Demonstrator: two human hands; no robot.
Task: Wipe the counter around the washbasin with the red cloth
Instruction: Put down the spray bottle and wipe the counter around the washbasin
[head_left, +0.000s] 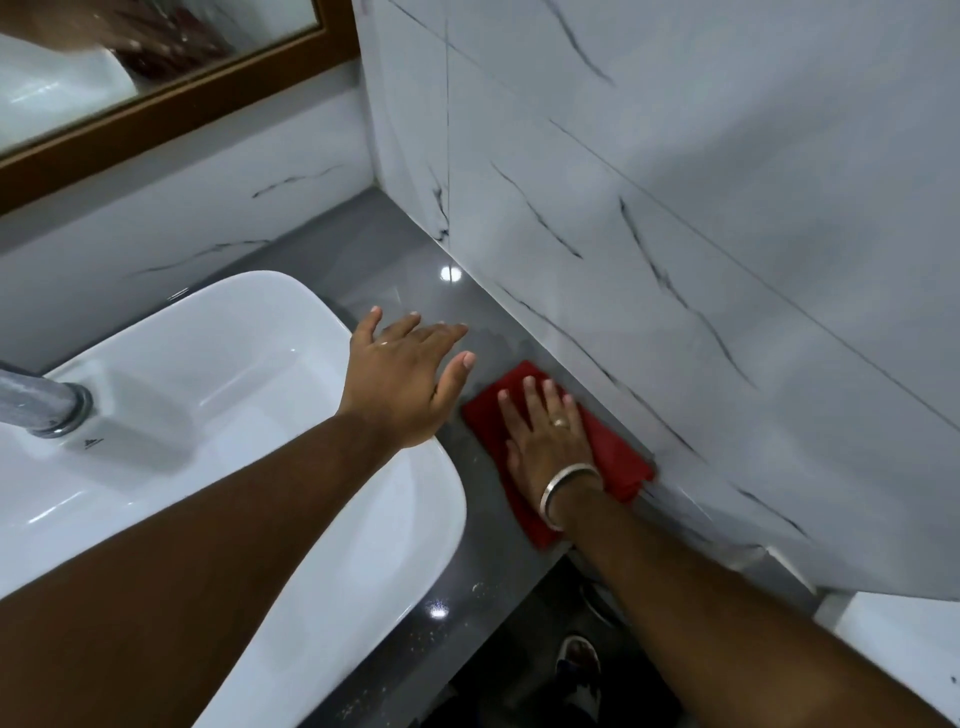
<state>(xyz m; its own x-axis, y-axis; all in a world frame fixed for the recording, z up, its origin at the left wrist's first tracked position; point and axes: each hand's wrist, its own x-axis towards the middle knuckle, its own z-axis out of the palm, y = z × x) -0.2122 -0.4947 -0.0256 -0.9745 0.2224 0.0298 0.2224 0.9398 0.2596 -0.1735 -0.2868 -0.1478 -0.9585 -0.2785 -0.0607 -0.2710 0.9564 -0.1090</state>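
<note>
- Pressing flat on the red cloth (618, 457), the right hand (545, 441) lay palm down with fingers spread and straight; nothing was gripped, the cloth merely pinned under the palm
- Red cloth: folded, lying on the grey counter (395, 244) in the strip between the washbasin (218, 332) and the marble side wall (675, 218), its far edge touching the foot of that wall
- Left hand (405, 374): open, fingers extended and loosely apart, holding nothing; it was over the basin's right rim and the counter just beyond it, and whether it touched either could not be told
- Tap (47, 405): chrome, seen at the left edge over the basin; blurred
- Mirror (156, 47): wood-framed, on the rear wall above the basin
- Counter, rear right corner beyond the cloth: glossy, with a light reflection and faint streaks; judged possibly already wiped, though not certain
- Counter, front strip nearest the person: pale specks and grit were visible on the grey surface; judged not yet wiped
- Counter behind the basin: only partly visible, condition not readable
- Counter to the left of the basin: out of view, condition unknown
- Stage judged: wiping under way on the right-hand strip, roughly mid-task; front edge, and likely the rear and left sides, appeared left to do
</note>
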